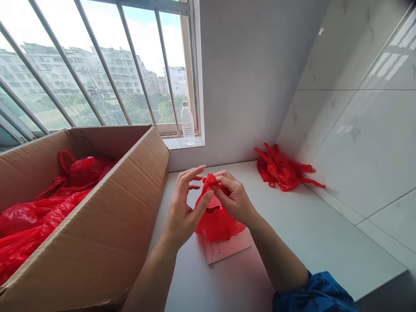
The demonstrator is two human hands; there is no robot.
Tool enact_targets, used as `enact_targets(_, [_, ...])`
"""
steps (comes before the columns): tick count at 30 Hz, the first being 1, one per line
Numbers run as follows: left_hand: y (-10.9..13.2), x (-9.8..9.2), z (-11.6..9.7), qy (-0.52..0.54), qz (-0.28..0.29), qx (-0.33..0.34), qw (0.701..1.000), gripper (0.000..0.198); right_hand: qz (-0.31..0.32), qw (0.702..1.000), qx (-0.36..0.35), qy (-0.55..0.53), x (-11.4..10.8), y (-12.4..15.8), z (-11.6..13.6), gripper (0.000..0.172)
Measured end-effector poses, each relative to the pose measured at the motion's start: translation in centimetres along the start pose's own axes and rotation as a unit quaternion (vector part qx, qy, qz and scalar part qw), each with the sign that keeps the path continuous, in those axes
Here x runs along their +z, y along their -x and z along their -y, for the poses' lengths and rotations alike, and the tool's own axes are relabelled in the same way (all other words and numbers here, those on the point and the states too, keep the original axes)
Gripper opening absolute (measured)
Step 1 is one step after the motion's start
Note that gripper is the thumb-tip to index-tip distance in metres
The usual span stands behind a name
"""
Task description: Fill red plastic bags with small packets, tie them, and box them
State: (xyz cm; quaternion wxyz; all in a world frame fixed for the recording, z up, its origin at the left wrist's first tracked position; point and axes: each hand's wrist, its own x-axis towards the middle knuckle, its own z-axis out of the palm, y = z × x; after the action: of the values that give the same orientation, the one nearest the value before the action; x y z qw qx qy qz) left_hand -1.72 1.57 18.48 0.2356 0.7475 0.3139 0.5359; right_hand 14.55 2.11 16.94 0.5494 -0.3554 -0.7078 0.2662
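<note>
A red plastic bag (218,225) stands gathered over the white counter, its thin film showing something boxy with dark print inside. My right hand (232,193) pinches the bag's twisted top between thumb and fingers. Just left of that top is my left hand (188,199), its fingers curved and spread apart, with the thumb reaching close to the bag's neck. Whether the thumb touches the plastic I cannot tell. Under the bag lies a pale booklet or flat card (227,249) with small dark writing; its upper part is covered by the bag.
A large open cardboard box (139,190) at left holds several filled red bags (48,212). More red plastic bags (281,169) lie crumpled on the counter (302,229) by the tiled wall. A clear bottle (187,123) stands on the sill of the barred window.
</note>
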Motion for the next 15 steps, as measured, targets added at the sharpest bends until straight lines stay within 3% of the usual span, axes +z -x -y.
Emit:
enact_targets(1, [-0.1,0.3,0.4,-0.004,0.000,-0.011,1.000,0.057,-0.007,1.000,0.010,-0.019,-0.2,-0.2,-0.3,0.024])
enact_targets(3, [-0.2,0.7,1.3,-0.001,0.061,-0.067,0.996,0.068,-0.007,0.998,0.037,-0.052,-0.8,-0.5,-0.9,0.029])
enact_targets(5, [-0.3,0.8,2.0,0.015,0.157,-0.135,0.978,0.052,0.001,0.995,0.059,-0.080,-1.6,-0.5,-1.1,0.032])
enact_targets(7, [-0.3,0.7,2.5,0.010,0.214,-0.173,0.962,0.033,0.025,0.992,0.071,-0.100,-2.3,-0.3,-0.8,0.036])
enact_targets(10, [-0.3,0.8,2.9,-0.052,0.213,-0.156,0.963,0.039,0.099,0.991,0.060,-0.073,-2.8,0.1,-0.2,0.059])
enact_targets(12, [-0.3,0.9,2.9,-0.081,0.217,-0.122,0.965,0.036,0.109,0.992,0.048,-0.035,-2.5,0.3,0.0,0.070])
enact_targets(15, [-0.3,1.1,2.4,-0.022,0.248,-0.124,0.961,0.032,0.058,0.991,0.091,-0.075,-1.8,0.2,-0.6,0.051])
